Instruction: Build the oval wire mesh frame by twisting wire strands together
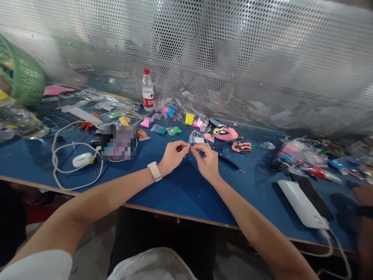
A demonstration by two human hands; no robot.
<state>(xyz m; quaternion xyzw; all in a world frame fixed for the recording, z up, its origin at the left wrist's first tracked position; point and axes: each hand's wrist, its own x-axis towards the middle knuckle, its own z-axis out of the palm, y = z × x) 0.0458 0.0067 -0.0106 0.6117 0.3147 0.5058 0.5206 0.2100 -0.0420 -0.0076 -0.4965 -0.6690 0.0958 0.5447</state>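
My left hand [173, 156] and my right hand [207, 158] meet above the middle of the blue table, fingertips pinched close together. Whatever sits between them is small and dark, too tiny to name. Just behind the fingers lies a clear plastic piece [198, 137] with a white patch. To the right of it rest a pink clay figure [225, 133] with a black-and-white eye and an orange-and-black clay piece [241, 146]. A dark thin tool [229, 162] with a pink tip lies beside my right hand.
A red-capped water bottle [148, 91] stands by the perforated metal panel [186, 50]. Small bags of coloured clay [189, 118] lie behind my hands. At left are a green basket [27, 76] and a white cable [54, 155]; at right, a white power bank [301, 204] and another person's arm [365, 229].
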